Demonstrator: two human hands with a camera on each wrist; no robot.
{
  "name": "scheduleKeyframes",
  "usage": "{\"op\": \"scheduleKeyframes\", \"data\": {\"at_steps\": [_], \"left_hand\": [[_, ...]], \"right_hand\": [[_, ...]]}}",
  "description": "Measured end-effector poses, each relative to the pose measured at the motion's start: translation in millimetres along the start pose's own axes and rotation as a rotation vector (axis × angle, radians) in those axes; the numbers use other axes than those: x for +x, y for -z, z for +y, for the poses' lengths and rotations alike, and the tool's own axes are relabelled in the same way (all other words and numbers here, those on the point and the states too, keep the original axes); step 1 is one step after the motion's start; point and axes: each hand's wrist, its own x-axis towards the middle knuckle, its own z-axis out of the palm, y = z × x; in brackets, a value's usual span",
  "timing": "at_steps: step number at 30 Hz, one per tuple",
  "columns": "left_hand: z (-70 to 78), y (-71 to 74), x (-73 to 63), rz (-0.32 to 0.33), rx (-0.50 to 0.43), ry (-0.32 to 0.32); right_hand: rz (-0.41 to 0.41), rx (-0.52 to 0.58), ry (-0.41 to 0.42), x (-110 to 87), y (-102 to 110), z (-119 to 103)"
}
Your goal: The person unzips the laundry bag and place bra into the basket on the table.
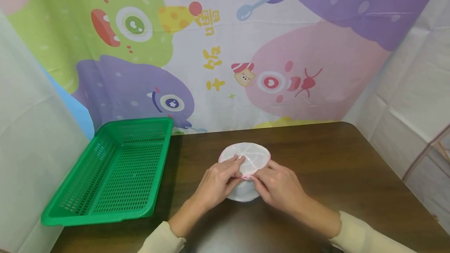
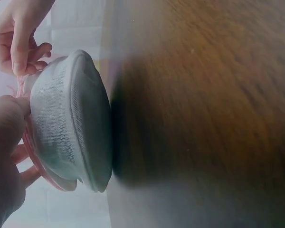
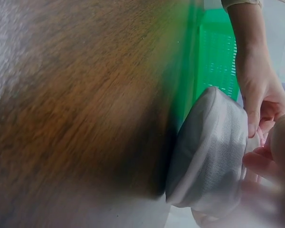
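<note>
A round white mesh laundry bag [image 1: 251, 158] with pink zipper trim [image 1: 247, 176] stands on the brown table, its flat lid facing up. My left hand [image 1: 218, 179] grips the trim at the near left, thumb in front and fingers over the lid. From the right, my right hand [image 1: 280, 185] pinches the pink zipper edge close beside the left fingertips. In the left wrist view, the mesh side wall [image 2: 54, 116] bulges below both hands. The right wrist view shows the bag's padded base [image 3: 192, 147] low over the tabletop. Whatever is inside the bag is hidden.
A green plastic basket [image 1: 152, 190] with slotted walls stands to the left on the table [image 1: 316, 155]. A cartoon-printed cloth [image 1: 225, 112] hangs behind the far table edge. Pale sheets rise on both sides.
</note>
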Motion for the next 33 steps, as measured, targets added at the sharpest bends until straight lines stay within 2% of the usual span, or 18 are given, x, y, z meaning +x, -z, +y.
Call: {"op": "scheduleKeyframes", "data": {"at_steps": [22,33], "left_hand": [[5.6,-3.1,5.5,0.005,-0.022,-0.005],[0.3,0.3,1.2,-0.008,-0.01,0.001]], "right_hand": [[0.012,-0.001,0.01,2.1,-2.8,-4.3],[0.005,-0.004,0.0,-1.4,-0.7,1.2]]}}
